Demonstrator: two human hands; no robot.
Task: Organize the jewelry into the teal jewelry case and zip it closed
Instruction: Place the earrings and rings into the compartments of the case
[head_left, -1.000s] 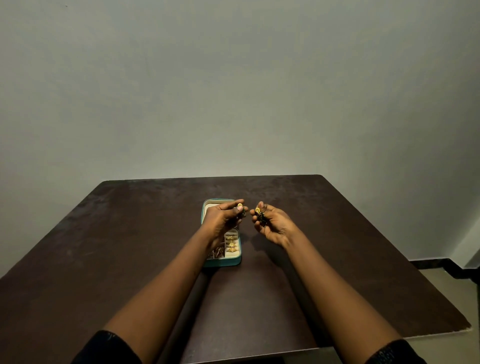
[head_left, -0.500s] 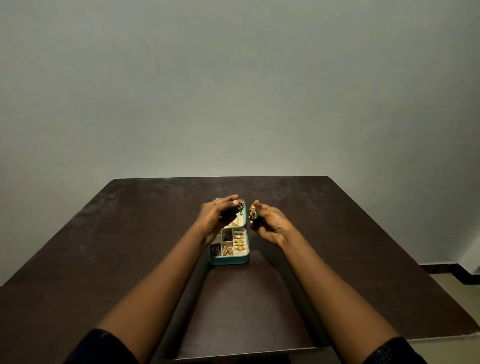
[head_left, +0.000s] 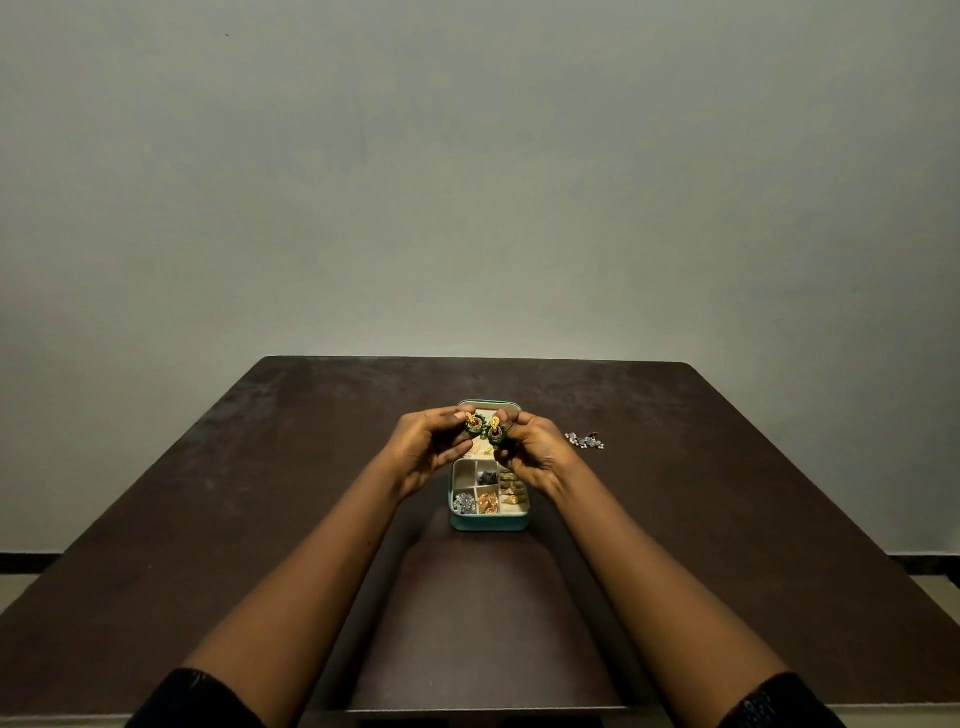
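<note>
Head view: teal jewelry case (head_left: 488, 521) seen open at table (head_left: 208, 519) centre, compartments partly filled. Green-gold earring (head_left: 474, 423) pinched by left hand (head_left: 426, 449); matching earring (head_left: 496, 434) pinched by right hand (head_left: 535, 457), both held above case. Silver jewelry (head_left: 585, 441) left on table at case's 2 o'clock, apart from it.

Both hands hover over the far half of the open teal jewelry case (head_left: 488, 521), blocking it from above. Its near compartments lie uncovered. Right of the case, silver earrings (head_left: 585, 441) sit on the bench (head_left: 208, 519); left of it the surface is bare.
</note>
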